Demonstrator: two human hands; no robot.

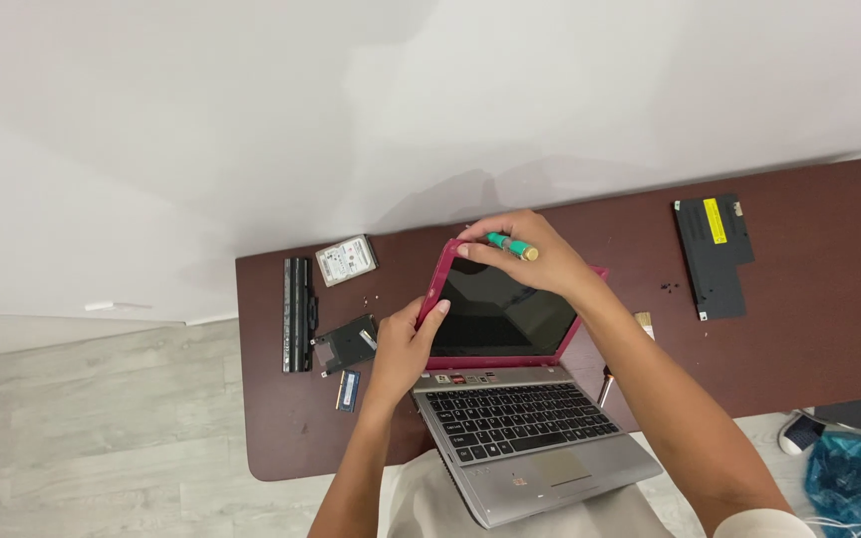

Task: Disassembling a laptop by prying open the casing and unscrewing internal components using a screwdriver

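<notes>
One laptop (515, 399), one battery (297, 314), one hard drive (346, 260), one drive caddy (349, 342), one memory stick (349, 390). Also one black cover panel (714, 257), one green-handled tool (510, 246), one brush (644, 323). Two hands: left (403, 349), right (525, 257).

pink laptop lid (447, 261), silver keyboard deck (540, 443), green screwdriver (510, 245)

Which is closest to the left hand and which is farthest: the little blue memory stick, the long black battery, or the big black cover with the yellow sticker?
From the left hand:
1. Blue memory stick, just to its left, below the black bracket.
2. Long black battery, farther left near the table's edge.
3. Black cover with the yellow sticker, far off on the right side.
</notes>
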